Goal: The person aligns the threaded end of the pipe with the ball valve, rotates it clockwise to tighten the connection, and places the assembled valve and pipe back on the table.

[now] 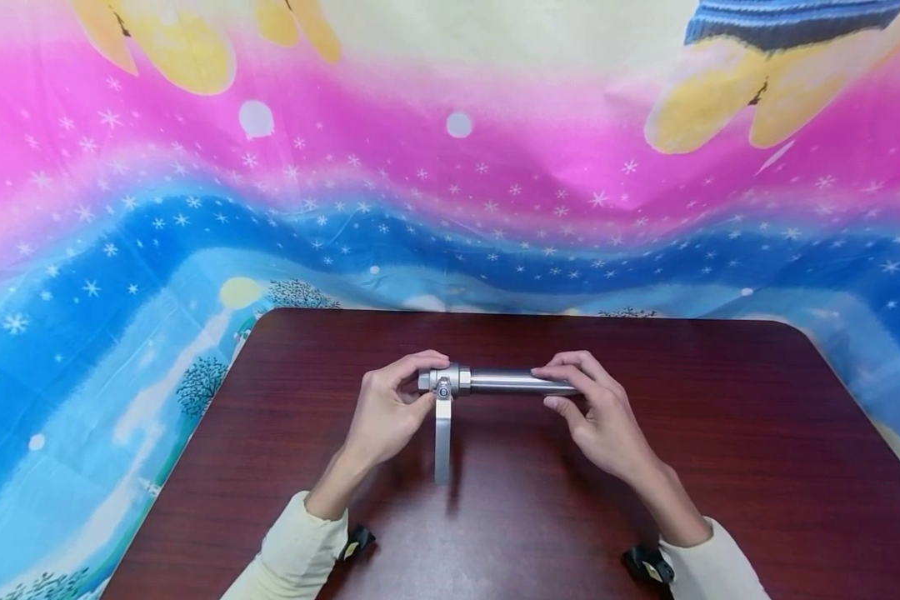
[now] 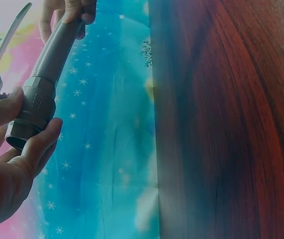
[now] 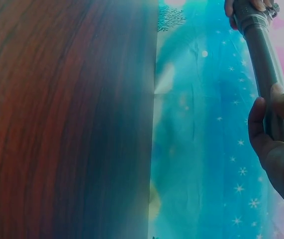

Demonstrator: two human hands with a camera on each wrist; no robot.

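A metal ball valve (image 1: 452,379) is joined end to end with a straight steel pipe (image 1: 506,382), both held level over the table. The valve's flat lever handle (image 1: 442,442) points toward the person. My left hand (image 1: 390,412) grips the valve body, thumb on the near side and fingers on the far side. In the left wrist view the valve's open end (image 2: 20,142) shows beside the palm. Toward the pipe's other end, my right hand (image 1: 603,417) holds it between thumb and fingers. That far end of the pipe is partly hidden by the right hand.
A dark reddish-brown wooden table (image 1: 532,517) with rounded far corners lies beneath the hands. Behind it hangs a printed cloth (image 1: 435,183) with snowflakes. Black straps (image 1: 648,564) sit at the cream sleeves (image 1: 712,567).
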